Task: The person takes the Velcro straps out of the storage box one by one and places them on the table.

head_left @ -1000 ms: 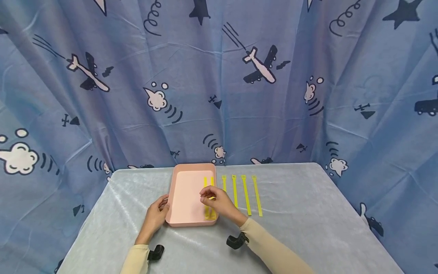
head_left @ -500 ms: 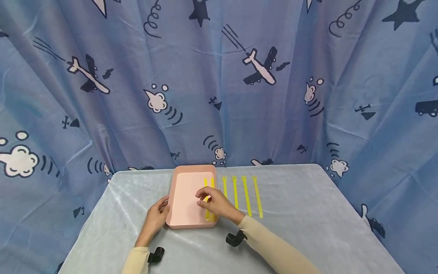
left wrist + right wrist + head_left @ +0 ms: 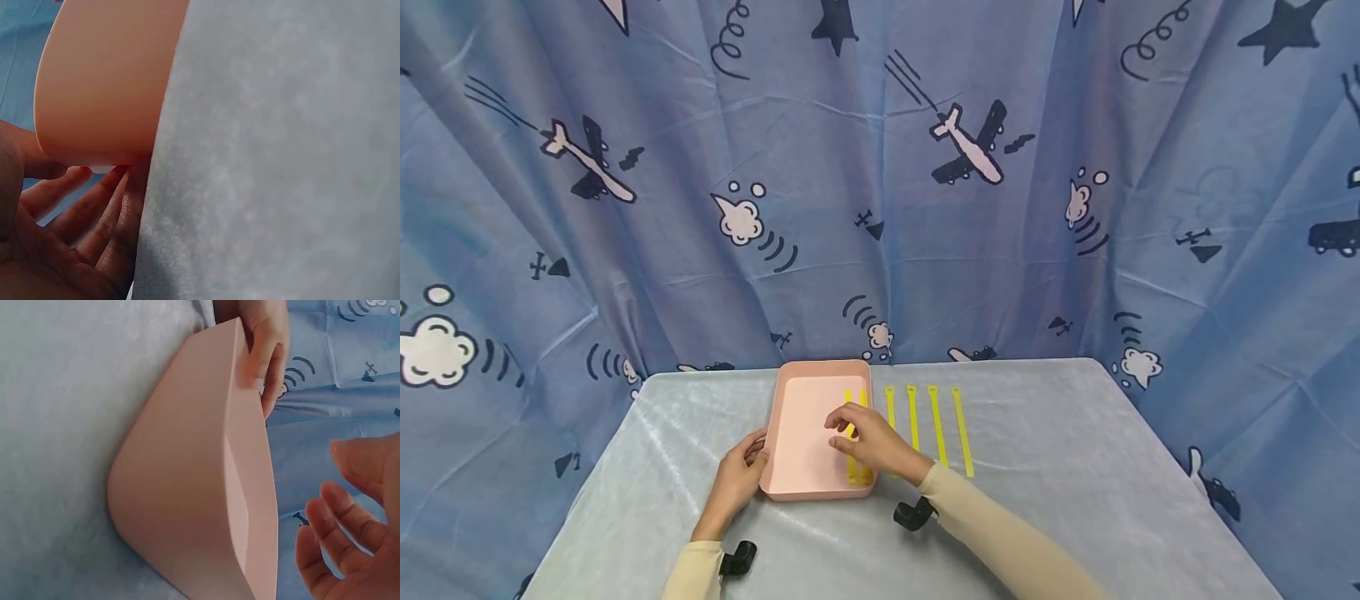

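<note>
A pink tray lies on the table, with yellow strips near its right inner side. At the tray's left wall is my left hand; in the left wrist view its fingertips meet the outer wall near the bottom and the thumb lies by the rim. My right hand hovers over the tray's right half, partly hiding the strips inside. In the right wrist view its thumb and fingers are spread apart with nothing between them. Several more yellow strips lie in a row right of the tray.
A pale grey cloth covers the table. Behind it hangs a blue curtain printed with planes and stars. Each wrist wears a black camera, such as the right one.
My right hand has shifted slightly left over the tray, and its thumb and fingers have spread wider. The left hand and the yellow strips stay where they were.
</note>
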Demonstrator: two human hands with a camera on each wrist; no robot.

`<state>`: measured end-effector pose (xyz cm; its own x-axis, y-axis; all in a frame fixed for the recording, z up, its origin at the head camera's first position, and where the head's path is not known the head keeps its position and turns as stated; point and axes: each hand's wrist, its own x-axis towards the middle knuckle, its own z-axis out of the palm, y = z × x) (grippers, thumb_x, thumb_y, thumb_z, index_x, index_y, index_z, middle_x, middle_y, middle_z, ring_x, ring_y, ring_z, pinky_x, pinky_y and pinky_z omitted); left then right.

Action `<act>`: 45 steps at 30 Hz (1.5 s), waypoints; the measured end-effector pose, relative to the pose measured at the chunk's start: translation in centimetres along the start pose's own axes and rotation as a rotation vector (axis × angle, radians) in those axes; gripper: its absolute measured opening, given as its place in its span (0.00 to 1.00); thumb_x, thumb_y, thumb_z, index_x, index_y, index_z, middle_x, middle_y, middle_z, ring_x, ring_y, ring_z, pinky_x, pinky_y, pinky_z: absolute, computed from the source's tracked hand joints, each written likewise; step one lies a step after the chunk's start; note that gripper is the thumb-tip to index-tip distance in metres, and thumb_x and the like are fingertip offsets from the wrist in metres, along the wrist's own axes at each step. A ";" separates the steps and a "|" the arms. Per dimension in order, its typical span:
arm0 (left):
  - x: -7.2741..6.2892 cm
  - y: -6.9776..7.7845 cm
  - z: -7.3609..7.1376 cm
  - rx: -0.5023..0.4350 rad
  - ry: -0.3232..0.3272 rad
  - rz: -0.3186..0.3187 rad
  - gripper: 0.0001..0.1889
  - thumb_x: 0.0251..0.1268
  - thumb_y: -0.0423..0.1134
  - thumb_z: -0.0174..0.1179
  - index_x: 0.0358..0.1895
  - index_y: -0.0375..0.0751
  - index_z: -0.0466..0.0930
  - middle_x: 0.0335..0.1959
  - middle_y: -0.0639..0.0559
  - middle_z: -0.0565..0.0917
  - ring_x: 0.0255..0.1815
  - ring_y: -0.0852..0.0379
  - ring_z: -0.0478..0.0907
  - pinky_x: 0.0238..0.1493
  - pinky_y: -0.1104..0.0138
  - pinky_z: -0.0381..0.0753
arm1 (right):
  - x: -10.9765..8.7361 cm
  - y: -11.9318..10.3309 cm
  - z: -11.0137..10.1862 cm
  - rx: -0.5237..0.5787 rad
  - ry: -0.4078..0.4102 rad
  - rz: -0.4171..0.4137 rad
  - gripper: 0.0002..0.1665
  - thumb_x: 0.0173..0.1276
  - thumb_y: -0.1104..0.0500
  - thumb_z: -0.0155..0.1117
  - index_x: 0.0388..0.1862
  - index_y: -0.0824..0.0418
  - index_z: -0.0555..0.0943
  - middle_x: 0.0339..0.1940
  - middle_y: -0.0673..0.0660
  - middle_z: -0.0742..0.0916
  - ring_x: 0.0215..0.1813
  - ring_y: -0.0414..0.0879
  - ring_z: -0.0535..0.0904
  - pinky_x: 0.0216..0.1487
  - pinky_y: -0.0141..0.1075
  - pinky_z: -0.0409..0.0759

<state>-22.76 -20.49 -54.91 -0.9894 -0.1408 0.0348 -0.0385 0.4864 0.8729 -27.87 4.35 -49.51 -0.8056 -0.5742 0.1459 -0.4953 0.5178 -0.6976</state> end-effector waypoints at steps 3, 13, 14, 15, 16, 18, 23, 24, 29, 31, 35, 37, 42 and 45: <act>0.0 0.0 -0.2 0.001 0.002 -0.008 0.23 0.73 0.34 0.52 0.69 0.38 0.70 0.60 0.35 0.80 0.59 0.42 0.80 0.59 0.53 0.80 | 0.2 -0.1 -0.1 -0.058 -0.026 -0.011 0.14 0.68 0.56 0.66 0.52 0.54 0.81 0.51 0.52 0.84 0.52 0.42 0.77 0.53 0.32 0.79; 0.1 0.0 -0.2 -0.008 0.006 -0.001 0.23 0.73 0.32 0.52 0.69 0.37 0.70 0.59 0.34 0.80 0.59 0.41 0.80 0.58 0.53 0.80 | 0.8 0.2 -0.2 -0.349 -0.112 -0.082 0.12 0.69 0.53 0.66 0.50 0.50 0.82 0.52 0.45 0.82 0.55 0.41 0.76 0.64 0.38 0.76; 0.1 0.0 -0.1 -0.010 0.005 0.000 0.23 0.73 0.32 0.52 0.69 0.37 0.70 0.59 0.34 0.80 0.59 0.41 0.80 0.58 0.53 0.80 | 0.9 0.3 -0.2 -0.379 -0.122 -0.100 0.12 0.68 0.53 0.66 0.50 0.50 0.83 0.51 0.45 0.82 0.55 0.42 0.76 0.64 0.38 0.76; 0.1 0.0 -0.1 -0.011 0.004 0.000 0.23 0.73 0.32 0.52 0.69 0.37 0.70 0.59 0.34 0.80 0.59 0.41 0.80 0.59 0.53 0.80 | 1.0 0.4 -0.2 -0.412 -0.133 -0.115 0.11 0.68 0.53 0.66 0.49 0.50 0.83 0.51 0.45 0.82 0.54 0.41 0.76 0.63 0.37 0.76; 0.1 0.0 -0.1 -0.012 0.004 0.000 0.23 0.73 0.32 0.52 0.69 0.37 0.70 0.59 0.34 0.80 0.59 0.41 0.80 0.59 0.53 0.80 | 1.1 0.5 -0.3 -0.448 -0.142 -0.132 0.11 0.68 0.53 0.66 0.49 0.49 0.83 0.50 0.45 0.82 0.53 0.41 0.76 0.62 0.36 0.77; 0.1 0.0 -0.1 -0.014 0.004 0.001 0.23 0.73 0.32 0.52 0.69 0.37 0.70 0.59 0.34 0.80 0.59 0.41 0.80 0.59 0.53 0.80 | 1.2 0.6 -0.3 -0.516 -0.159 -0.160 0.10 0.68 0.53 0.66 0.48 0.49 0.83 0.49 0.45 0.82 0.52 0.41 0.75 0.60 0.35 0.77; 0.2 -0.1 0.0 -0.014 0.003 0.002 0.22 0.73 0.33 0.52 0.69 0.37 0.70 0.60 0.34 0.80 0.59 0.41 0.80 0.59 0.52 0.80 | 1.6 0.7 -0.5 -0.646 -0.196 -0.191 0.10 0.67 0.53 0.67 0.47 0.47 0.83 0.49 0.45 0.82 0.51 0.42 0.74 0.56 0.37 0.75; 0.2 -0.1 0.0 -0.013 0.003 0.002 0.22 0.73 0.33 0.52 0.69 0.37 0.70 0.60 0.34 0.80 0.59 0.41 0.80 0.59 0.52 0.80 | 1.7 0.7 -0.5 -0.671 -0.203 -0.195 0.10 0.67 0.53 0.67 0.47 0.46 0.82 0.49 0.46 0.81 0.51 0.42 0.74 0.55 0.37 0.74; 0.3 -0.3 0.0 -0.016 0.007 0.004 0.23 0.73 0.32 0.52 0.69 0.37 0.70 0.59 0.34 0.80 0.59 0.41 0.80 0.59 0.53 0.80 | 2.0 0.7 -0.4 -0.797 -0.226 -0.221 0.11 0.67 0.51 0.67 0.48 0.44 0.81 0.48 0.46 0.81 0.48 0.42 0.74 0.51 0.36 0.73; 0.3 -0.3 0.0 -0.016 0.008 0.006 0.23 0.72 0.32 0.52 0.69 0.37 0.70 0.59 0.34 0.80 0.59 0.41 0.80 0.59 0.53 0.80 | 2.1 0.7 -0.4 -0.837 -0.228 -0.225 0.11 0.67 0.51 0.67 0.48 0.44 0.81 0.48 0.45 0.80 0.48 0.42 0.74 0.49 0.36 0.73; 0.4 -0.4 0.0 -0.013 0.007 0.009 0.23 0.72 0.32 0.53 0.69 0.37 0.70 0.59 0.34 0.80 0.59 0.41 0.80 0.58 0.53 0.80 | 2.2 0.9 -0.2 -0.894 -0.243 -0.211 0.12 0.67 0.51 0.67 0.50 0.42 0.80 0.49 0.45 0.80 0.49 0.42 0.74 0.48 0.36 0.71; 0.4 -0.4 0.0 -0.012 0.008 0.010 0.22 0.73 0.32 0.52 0.69 0.37 0.70 0.59 0.35 0.80 0.59 0.41 0.80 0.58 0.53 0.80 | 2.2 0.9 -0.1 -0.908 -0.251 -0.201 0.13 0.67 0.51 0.67 0.50 0.42 0.80 0.49 0.45 0.80 0.49 0.42 0.74 0.47 0.36 0.70; 0.3 -0.5 0.1 -0.015 0.007 0.007 0.22 0.73 0.32 0.52 0.69 0.37 0.70 0.60 0.35 0.80 0.58 0.42 0.80 0.58 0.54 0.81 | 2.1 1.1 0.1 -0.926 -0.262 -0.189 0.14 0.66 0.54 0.69 0.49 0.41 0.80 0.47 0.45 0.80 0.48 0.42 0.74 0.46 0.35 0.70; 0.2 -0.4 0.1 -0.017 0.011 0.007 0.22 0.73 0.32 0.52 0.68 0.37 0.70 0.59 0.35 0.81 0.58 0.42 0.80 0.57 0.54 0.81 | 2.2 1.2 0.3 -0.932 -0.255 -0.188 0.15 0.65 0.54 0.69 0.49 0.40 0.80 0.46 0.44 0.80 0.48 0.42 0.75 0.47 0.35 0.70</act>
<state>-23.00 -20.64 -55.32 -0.9881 -0.1468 0.0460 -0.0292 0.4731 0.8805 -30.12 3.56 -50.27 -0.6478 -0.7610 -0.0342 -0.7542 0.6343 0.1696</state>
